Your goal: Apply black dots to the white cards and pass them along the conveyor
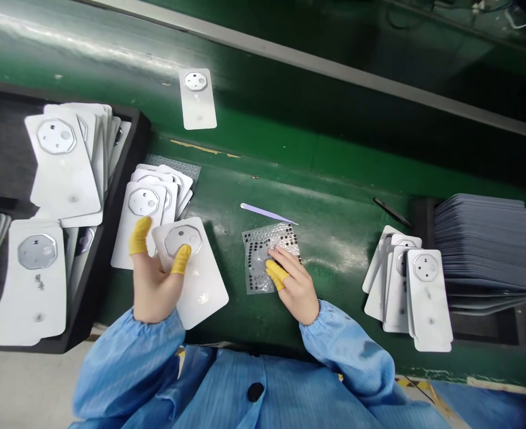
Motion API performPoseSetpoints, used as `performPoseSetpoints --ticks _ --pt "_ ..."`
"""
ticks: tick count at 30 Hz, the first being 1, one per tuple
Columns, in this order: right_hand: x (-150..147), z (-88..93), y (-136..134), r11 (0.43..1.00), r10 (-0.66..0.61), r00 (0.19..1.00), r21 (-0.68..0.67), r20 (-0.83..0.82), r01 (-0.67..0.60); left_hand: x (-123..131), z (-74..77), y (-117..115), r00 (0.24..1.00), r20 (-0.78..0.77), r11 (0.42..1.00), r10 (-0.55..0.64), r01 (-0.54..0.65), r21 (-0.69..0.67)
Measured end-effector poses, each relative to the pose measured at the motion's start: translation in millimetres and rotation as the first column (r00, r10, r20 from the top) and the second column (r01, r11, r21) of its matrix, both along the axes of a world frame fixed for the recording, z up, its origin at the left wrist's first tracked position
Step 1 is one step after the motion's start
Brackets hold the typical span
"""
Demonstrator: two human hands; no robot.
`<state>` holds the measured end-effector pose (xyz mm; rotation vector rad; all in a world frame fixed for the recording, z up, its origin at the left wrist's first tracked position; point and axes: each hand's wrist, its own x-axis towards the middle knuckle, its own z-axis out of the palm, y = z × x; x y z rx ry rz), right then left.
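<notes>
My left hand (155,286), with yellow finger cots on thumb and index finger, holds a white phone back cover (203,283). The thumb lies over its octagonal camera area; the index finger stands apart, and the other fingers are hidden. My right hand (296,292) is at a clear sheet with small black round pieces (256,268). Its fingers are drawn together near a yellow cot, touching the sheet; anything between them is too small to make out. Just beyond the sheet lie lilac tweezers (267,213). A stack of white covers (144,205) is beside my left hand.
A black tray (140,134) with more covers stands at the left. One cover (199,104) lies at the back. To the right are fanned covers (428,298), a black pen-like tool (392,212) and a box of grey-blue sheets (486,250).
</notes>
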<state>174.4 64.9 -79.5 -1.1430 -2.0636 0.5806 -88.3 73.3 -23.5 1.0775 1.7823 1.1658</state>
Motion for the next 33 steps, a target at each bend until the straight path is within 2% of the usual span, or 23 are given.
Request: performPoseSetpoints --ticks 2,3,6,8,14,19,23,27,33 --pt "-0.2 -0.2 0.5 0.999 -0.048 0.997 -0.012 -0.069 0.047 10.5 -2.2 -1.7 0.992 -0.106 0.996 -0.063 0.055 -0.076" --pt "-0.1 2.2 0.9 0.997 -0.076 0.991 -0.027 -0.106 0.074 17.7 -3.0 -3.1 0.987 -0.105 0.986 -0.124 0.111 -0.121" --pt "0.5 14.8 2.2 0.992 -0.109 0.975 -0.078 -0.192 0.095 42.1 -4.4 -7.8 0.944 0.042 0.928 -0.327 0.329 -0.177" --pt "0.8 24.0 3.1 0.994 -0.075 0.978 -0.088 -0.197 0.059 56.6 -3.9 -9.8 0.91 0.106 0.892 -0.401 0.414 -0.18" --pt "-4.5 42.7 6.3 1.0 0.005 0.988 -0.004 -0.152 -0.006 72.6 1.6 -9.7 0.893 0.167 0.886 -0.418 0.441 -0.141" --pt "-13.6 42.6 9.0 0.99 0.135 0.983 0.048 -0.125 -0.129 74.2 4.7 -10.1 0.877 0.133 0.874 -0.461 0.475 -0.1" --pt "-18.4 37.2 10.3 0.992 0.052 0.966 -0.095 -0.252 -0.078 73.1 -0.3 -10.4 0.879 0.009 0.878 -0.477 0.477 -0.052" --pt "-24.6 33.6 11.8 0.961 -0.063 0.942 -0.274 -0.328 -0.031 69.0 -11.3 -10.0 0.871 -0.109 0.876 -0.48 0.481 -0.012" --pt "-29.3 21.7 12.9 0.96 -0.16 0.945 -0.268 -0.287 0.081 60.7 -17.5 -6.1 0.847 -0.114 0.854 -0.519 0.518 -0.033"
